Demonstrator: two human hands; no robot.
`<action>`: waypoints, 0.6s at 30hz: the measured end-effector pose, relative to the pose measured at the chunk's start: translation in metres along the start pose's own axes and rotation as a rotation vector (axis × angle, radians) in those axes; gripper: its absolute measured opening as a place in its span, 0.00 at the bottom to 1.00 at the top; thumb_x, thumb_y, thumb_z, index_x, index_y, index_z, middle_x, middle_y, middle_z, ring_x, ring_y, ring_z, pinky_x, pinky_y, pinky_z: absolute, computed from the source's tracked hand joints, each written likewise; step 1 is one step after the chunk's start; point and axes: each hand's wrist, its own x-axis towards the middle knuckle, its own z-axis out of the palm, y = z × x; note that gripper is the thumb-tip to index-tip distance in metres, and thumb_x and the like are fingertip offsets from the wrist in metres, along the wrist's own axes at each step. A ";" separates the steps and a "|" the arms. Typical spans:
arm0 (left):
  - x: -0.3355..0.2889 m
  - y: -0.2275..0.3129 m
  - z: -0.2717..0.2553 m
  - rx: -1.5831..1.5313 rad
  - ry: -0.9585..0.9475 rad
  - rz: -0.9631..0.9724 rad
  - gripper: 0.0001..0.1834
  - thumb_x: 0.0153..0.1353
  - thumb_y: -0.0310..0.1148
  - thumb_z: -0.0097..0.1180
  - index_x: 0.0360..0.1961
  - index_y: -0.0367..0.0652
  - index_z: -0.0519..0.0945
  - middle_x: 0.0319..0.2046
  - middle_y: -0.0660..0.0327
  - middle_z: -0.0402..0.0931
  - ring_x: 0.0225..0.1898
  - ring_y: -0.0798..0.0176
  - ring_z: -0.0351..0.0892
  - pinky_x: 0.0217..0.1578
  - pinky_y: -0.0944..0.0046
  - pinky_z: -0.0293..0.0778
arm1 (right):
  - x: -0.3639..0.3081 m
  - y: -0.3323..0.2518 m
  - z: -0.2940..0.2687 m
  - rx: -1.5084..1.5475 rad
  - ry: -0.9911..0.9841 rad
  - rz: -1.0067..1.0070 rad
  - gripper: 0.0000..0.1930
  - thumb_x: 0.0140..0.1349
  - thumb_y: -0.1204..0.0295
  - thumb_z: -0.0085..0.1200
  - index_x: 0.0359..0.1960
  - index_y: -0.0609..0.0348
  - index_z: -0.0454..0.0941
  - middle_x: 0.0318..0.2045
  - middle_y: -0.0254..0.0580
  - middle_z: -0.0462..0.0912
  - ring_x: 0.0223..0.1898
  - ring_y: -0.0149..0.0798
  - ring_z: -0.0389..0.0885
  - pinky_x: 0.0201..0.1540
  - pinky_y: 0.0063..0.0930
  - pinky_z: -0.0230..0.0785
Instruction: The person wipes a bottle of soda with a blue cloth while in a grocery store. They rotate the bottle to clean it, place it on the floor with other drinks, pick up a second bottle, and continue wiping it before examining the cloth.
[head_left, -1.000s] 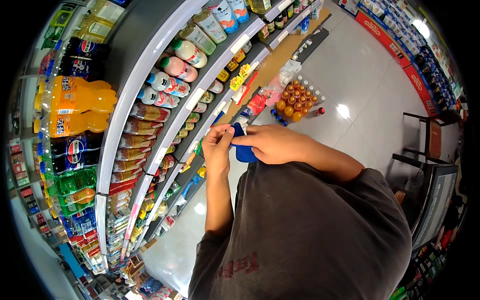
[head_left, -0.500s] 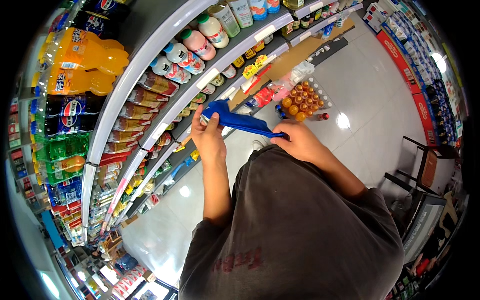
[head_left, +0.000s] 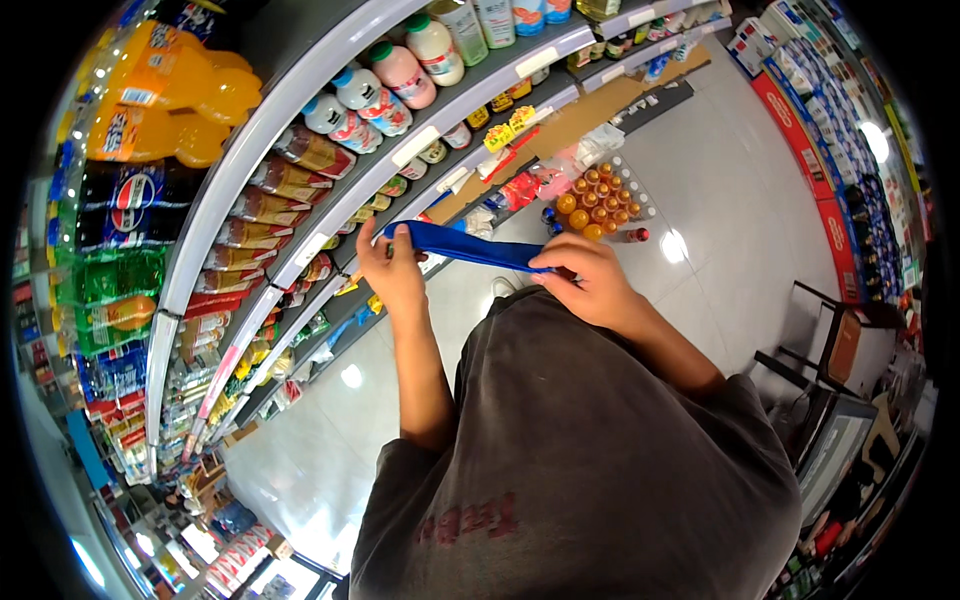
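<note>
A blue cloth [head_left: 470,248] is stretched between my two hands in front of my body, drawn into a long narrow strip. My left hand [head_left: 392,268] pinches its left end, with the thumb on top and the fingers behind. At the other end, my right hand [head_left: 585,272] grips the cloth between thumb and bent fingers. The strip hangs in the air, in front of the lower shelves.
Curved store shelves [head_left: 400,150] with bottles run along my left and ahead. Several orange-filled bottles [head_left: 598,205] stand on the floor beyond my right hand. A black-framed chair [head_left: 835,345] and red boxes [head_left: 800,135] are at the right.
The cloth has gone from a wider, folded shape to a flatter, narrower strip. Both hands have shifted slightly left, and the view has turned a little.
</note>
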 end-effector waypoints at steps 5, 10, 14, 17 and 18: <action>0.000 0.022 -0.013 0.156 -0.174 0.058 0.24 0.60 0.25 0.64 0.55 0.34 0.70 0.26 0.63 0.78 0.26 0.74 0.74 0.29 0.74 0.70 | 0.003 -0.013 -0.002 -0.131 -0.126 -0.179 0.08 0.55 0.79 0.63 0.37 0.63 0.82 0.34 0.42 0.80 0.34 0.42 0.80 0.37 0.30 0.72; -0.005 0.037 -0.012 0.213 -0.302 0.071 0.22 0.58 0.25 0.66 0.53 0.35 0.73 0.27 0.63 0.80 0.27 0.73 0.74 0.31 0.74 0.70 | 0.009 -0.027 -0.012 -0.212 -0.275 -0.231 0.08 0.56 0.74 0.62 0.38 0.58 0.82 0.36 0.38 0.82 0.36 0.43 0.81 0.39 0.34 0.73; -0.011 0.056 -0.003 0.355 -0.303 0.206 0.25 0.56 0.23 0.65 0.55 0.38 0.72 0.27 0.63 0.79 0.27 0.72 0.73 0.30 0.71 0.70 | 0.016 -0.044 -0.014 -0.344 -0.385 -0.318 0.07 0.55 0.71 0.62 0.36 0.55 0.82 0.33 0.34 0.82 0.36 0.40 0.80 0.39 0.33 0.72; -0.013 0.060 -0.001 0.444 -0.271 0.289 0.27 0.55 0.21 0.64 0.56 0.39 0.71 0.28 0.63 0.79 0.27 0.71 0.72 0.31 0.69 0.70 | 0.019 -0.055 -0.008 -0.340 -0.419 -0.405 0.09 0.49 0.75 0.65 0.34 0.56 0.84 0.32 0.34 0.83 0.33 0.39 0.79 0.35 0.33 0.72; -0.012 0.058 -0.002 0.427 -0.256 0.314 0.27 0.55 0.21 0.64 0.57 0.39 0.70 0.28 0.63 0.78 0.28 0.70 0.72 0.31 0.69 0.70 | 0.018 -0.053 -0.005 -0.335 -0.439 -0.431 0.09 0.50 0.73 0.65 0.34 0.54 0.84 0.32 0.33 0.83 0.32 0.39 0.78 0.36 0.32 0.72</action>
